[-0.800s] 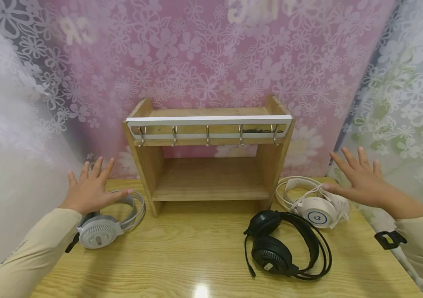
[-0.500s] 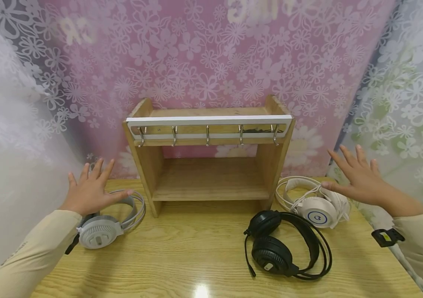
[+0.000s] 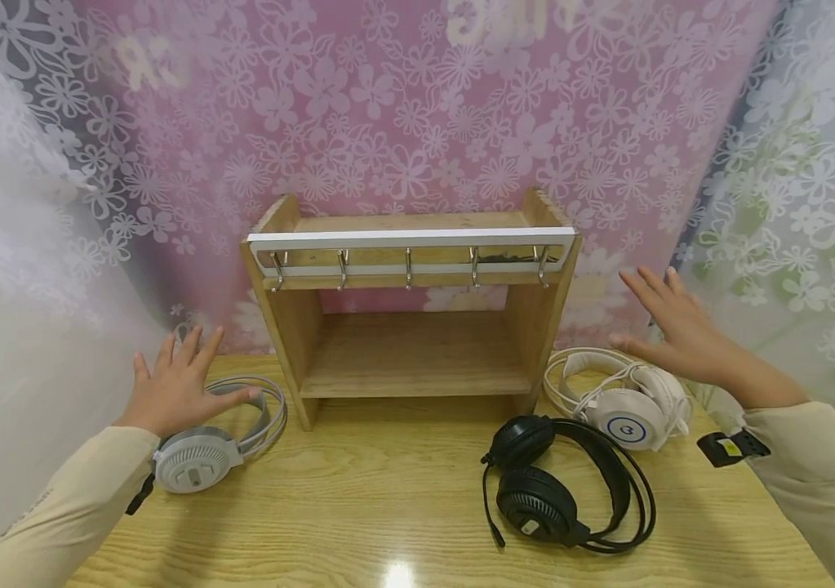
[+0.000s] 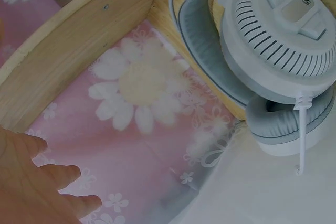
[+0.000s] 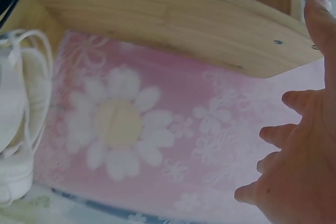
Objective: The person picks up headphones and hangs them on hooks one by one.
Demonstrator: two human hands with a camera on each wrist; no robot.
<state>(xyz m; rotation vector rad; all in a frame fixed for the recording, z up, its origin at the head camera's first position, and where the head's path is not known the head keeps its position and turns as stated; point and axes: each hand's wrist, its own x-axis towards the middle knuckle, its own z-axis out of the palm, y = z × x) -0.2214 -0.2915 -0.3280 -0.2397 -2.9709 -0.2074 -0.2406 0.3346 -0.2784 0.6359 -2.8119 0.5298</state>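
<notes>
My left hand (image 3: pixel 178 388), fingers spread, hovers over the grey-white headset (image 3: pixel 200 457) on the left of the table and holds nothing. The left wrist view shows that headset (image 4: pixel 281 35) with its grey cushions and a thin microphone stalk, apart from the fingers. On the right, my right hand (image 3: pixel 689 339) is raised with fingers extended, above and beside a white headset (image 3: pixel 626 412) wrapped in its cable. Part of the white headset (image 5: pixel 16 114) shows at the left edge of the right wrist view. A black headset (image 3: pixel 542 498) with a microphone lies nearer the front.
A small wooden shelf (image 3: pixel 417 388) stands at the back middle of the wooden table (image 3: pixel 358 506). Across its upper front runs a white-edged rail (image 3: pixel 373 238) with several metal hooks (image 3: pixel 408 269). Flowered pink cloth (image 3: pixel 402 114) hangs behind, with pale cloth at both sides.
My right hand has moved left, toward the shelf, and slightly up. My left hand has dropped a little. All three headsets stay where they were.
</notes>
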